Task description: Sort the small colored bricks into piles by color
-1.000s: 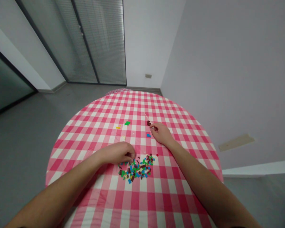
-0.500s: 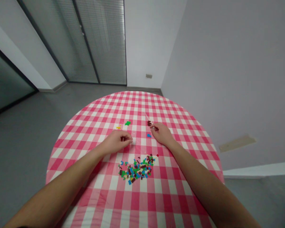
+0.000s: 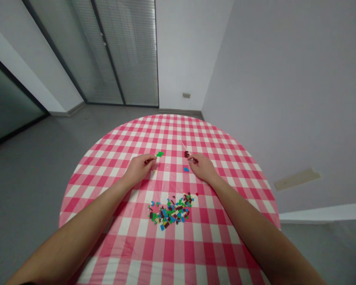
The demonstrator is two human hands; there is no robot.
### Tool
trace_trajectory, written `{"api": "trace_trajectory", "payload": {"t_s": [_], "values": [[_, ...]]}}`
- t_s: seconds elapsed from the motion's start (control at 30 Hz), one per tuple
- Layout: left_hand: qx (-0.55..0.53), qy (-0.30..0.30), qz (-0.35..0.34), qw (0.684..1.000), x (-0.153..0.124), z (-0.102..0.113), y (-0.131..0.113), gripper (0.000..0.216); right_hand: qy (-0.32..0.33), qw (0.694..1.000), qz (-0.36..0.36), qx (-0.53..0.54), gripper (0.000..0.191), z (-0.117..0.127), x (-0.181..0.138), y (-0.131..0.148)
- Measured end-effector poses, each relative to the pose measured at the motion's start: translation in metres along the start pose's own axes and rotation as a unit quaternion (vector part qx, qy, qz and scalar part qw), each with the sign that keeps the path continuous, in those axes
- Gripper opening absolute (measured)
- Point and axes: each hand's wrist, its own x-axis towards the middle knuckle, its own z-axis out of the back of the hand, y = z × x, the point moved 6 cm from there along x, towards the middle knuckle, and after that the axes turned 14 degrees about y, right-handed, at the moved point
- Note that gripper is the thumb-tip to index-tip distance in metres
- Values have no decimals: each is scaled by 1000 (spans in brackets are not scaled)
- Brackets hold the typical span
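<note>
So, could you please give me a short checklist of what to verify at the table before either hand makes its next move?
1. Left hand near the green pieces: ok, its fingertips are just beside them.
2. Anything pinched in the left hand: cannot tell, too small to see.
3. Right hand near the brown pieces: ok, though actual contact is unclear.
4. Mixed pile unobstructed by the hands: ok, both are beyond it.
5. Colours separate within the mixed pile: not ok, blue, green and brown lie jumbled.
6. Red piece inside the pile: not ok, it lies off the right edge.
</note>
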Motion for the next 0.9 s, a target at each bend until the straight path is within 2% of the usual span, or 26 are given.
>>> {"api": "trace_trajectory", "payload": {"t_s": [0.17,0.37,0.53,0.73,0.9], "values": [[14,5,-1,1000,2,-2,1,15,0,1000,7,3,20,-1,0,-1],[2,16,-12,1000,4,-6,0,23,-2,1000,7,5,20,-1,1,-2],[38,20,-17,999,5,-6,-4,18,-8,1000,9,9,21,-1,1,-2],[93,21,-70,993,7,-7,-15,17,-4,1000,3,5,20,0,0,0],[111,27,-47,992,9,-9,-8,18,-4,1000,1,7,20,1,0,0]]}}
